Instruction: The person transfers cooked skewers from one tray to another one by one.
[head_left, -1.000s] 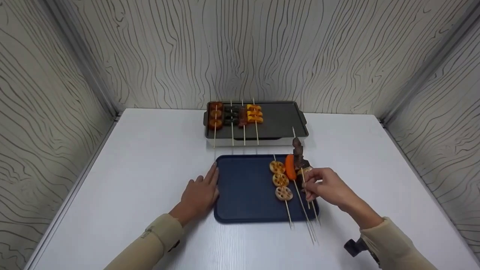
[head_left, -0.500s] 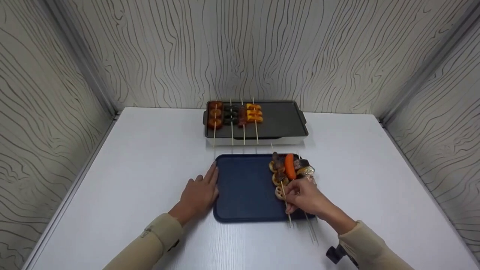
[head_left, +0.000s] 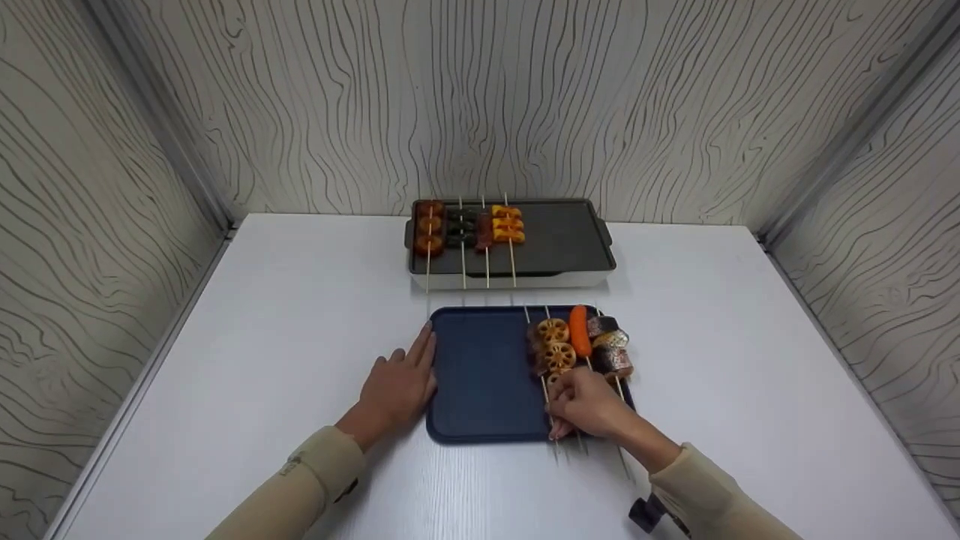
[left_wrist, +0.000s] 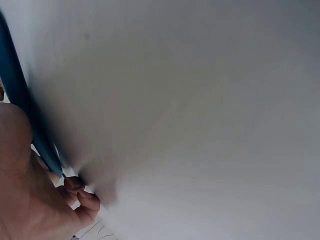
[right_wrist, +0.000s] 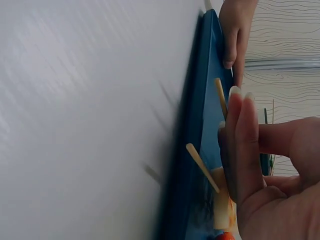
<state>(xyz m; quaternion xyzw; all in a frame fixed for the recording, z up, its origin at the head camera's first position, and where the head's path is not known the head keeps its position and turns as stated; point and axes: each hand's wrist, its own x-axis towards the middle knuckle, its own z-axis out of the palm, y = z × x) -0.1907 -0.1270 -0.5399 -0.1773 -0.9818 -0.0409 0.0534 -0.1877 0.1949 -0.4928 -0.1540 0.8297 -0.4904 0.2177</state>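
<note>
My right hand (head_left: 589, 405) pinches the stick of a dark brown meat skewer (head_left: 535, 352) near its lower end, low over the blue tray (head_left: 480, 375). Just right of that skewer lies a lotus root skewer (head_left: 559, 355), its lowest slice partly hidden by the fingers. An orange sausage skewer (head_left: 580, 330) and a skewer of dark and pale chunks (head_left: 613, 349) fill the tray's right side. My left hand (head_left: 396, 388) rests against the tray's left edge, fingers extended along it. In the right wrist view, stick ends (right_wrist: 202, 167) project past the tray rim.
Behind the tray stands a black griddle (head_left: 562, 236) on a pale base. Several skewers (head_left: 472, 229) lie side by side on its left half, sticks pointing toward me. Patterned panels (head_left: 480, 97) enclose the white table (head_left: 315, 285) at the back and sides.
My right hand has carried the meat skewer leftward from over the tray's right side, across the lotus root, and down to its left. My left hand has stayed at the tray edge.
</note>
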